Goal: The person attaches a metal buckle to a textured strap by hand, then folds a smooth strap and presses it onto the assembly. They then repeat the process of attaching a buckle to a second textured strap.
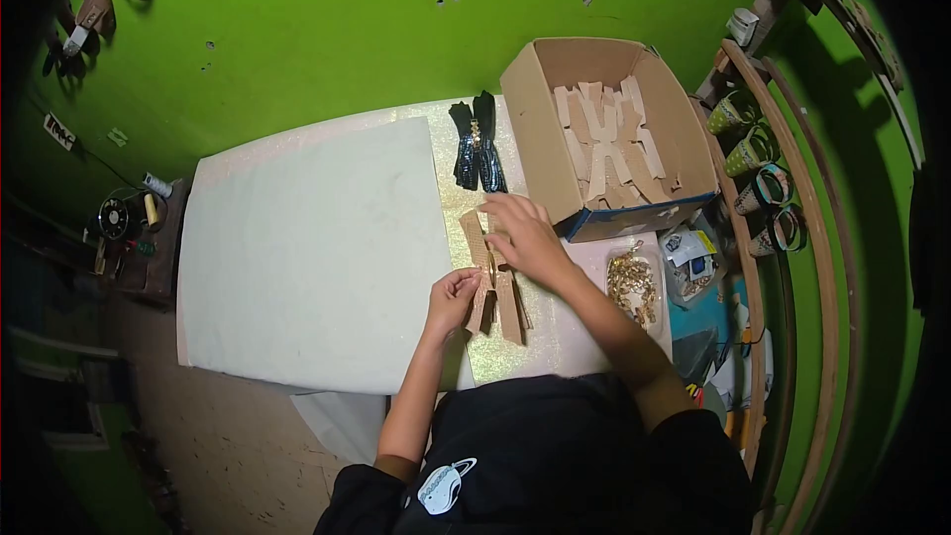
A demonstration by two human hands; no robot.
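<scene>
A tan, textured strap piece (510, 312) shaped like an X lies at the table's front, with a small gold ornament at its middle. My left hand (453, 299) pinches the left edge of this piece near its centre. Over its upper right part is my right hand (525, 238), fingers bent and partly spread; its fingertips touch or hover close to the piece, and I cannot tell which. Just beyond lies a dark, shiny strap piece (478, 144) with a gold ornament across its middle.
A cardboard box (550, 129) holding several tan cut pieces stands at the back right. Nearer are a clear tray of gold ornaments (635, 287) and another container (690, 263). A pale sheet (317, 248) covers the table's left. Sandals (763, 188) hang on a rack at right.
</scene>
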